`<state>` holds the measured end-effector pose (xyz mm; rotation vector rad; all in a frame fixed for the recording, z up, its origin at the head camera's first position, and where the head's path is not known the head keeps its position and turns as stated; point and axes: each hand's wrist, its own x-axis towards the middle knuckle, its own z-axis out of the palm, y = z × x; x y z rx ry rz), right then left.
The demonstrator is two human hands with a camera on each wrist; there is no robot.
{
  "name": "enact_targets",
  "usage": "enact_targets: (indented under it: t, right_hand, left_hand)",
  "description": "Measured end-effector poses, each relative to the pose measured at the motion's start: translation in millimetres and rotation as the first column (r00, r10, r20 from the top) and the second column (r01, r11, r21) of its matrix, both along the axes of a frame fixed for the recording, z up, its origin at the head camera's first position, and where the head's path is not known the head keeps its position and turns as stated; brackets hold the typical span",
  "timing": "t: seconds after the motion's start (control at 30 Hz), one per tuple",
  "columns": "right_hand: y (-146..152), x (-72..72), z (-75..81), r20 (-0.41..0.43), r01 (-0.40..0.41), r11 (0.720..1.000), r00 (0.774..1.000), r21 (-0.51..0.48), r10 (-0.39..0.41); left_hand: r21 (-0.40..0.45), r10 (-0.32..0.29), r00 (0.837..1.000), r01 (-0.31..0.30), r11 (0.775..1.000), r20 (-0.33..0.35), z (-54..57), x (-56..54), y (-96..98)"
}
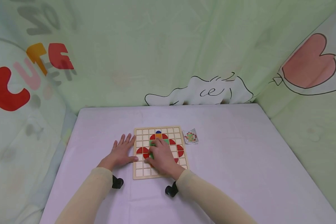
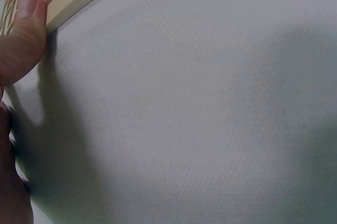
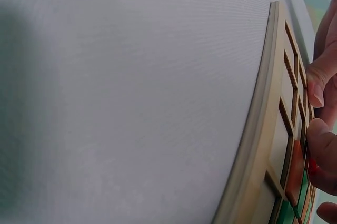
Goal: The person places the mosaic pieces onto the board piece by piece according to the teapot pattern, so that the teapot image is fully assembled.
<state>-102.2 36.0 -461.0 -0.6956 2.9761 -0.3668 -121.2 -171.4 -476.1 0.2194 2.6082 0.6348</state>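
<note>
A wooden grid board [image 1: 138,175] lies on the table, holding red, green, orange and blue tiles in its cells. My left hand [image 1: 122,152] is spread flat at its left side, and the thumb [image 2: 30,21] rests on the frame. Over the middle of the board is my right hand [image 1: 163,157], fingers bent downward. Its thumb [image 3: 320,137] and forefinger are on either side of a red rounded tile [image 1: 146,156]; whether they pinch it is unclear. This hand hides several cells. Near its fingertips lie green tiles [image 1: 166,142] and an orange tile [image 1: 158,136].
To the right of the board lies a small card [image 1: 190,136] printed with a coloured grid pattern. A pale cloth covers the table [image 1: 240,161]. Printed curtains [image 1: 123,62] hang behind it and at both sides.
</note>
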Motion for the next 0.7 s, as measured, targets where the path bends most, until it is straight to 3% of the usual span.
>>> enact_targets:
  t: [0.7]
  right_hand:
    - [0.4, -0.3, 1.6, -0.003, 0.019, 0.999, 1.000, -0.043, -0.019]
  left_hand:
    - [-0.004, 0.011, 1.000, -0.011, 1.000, -0.006, 1.3, 0.0, 1.7]
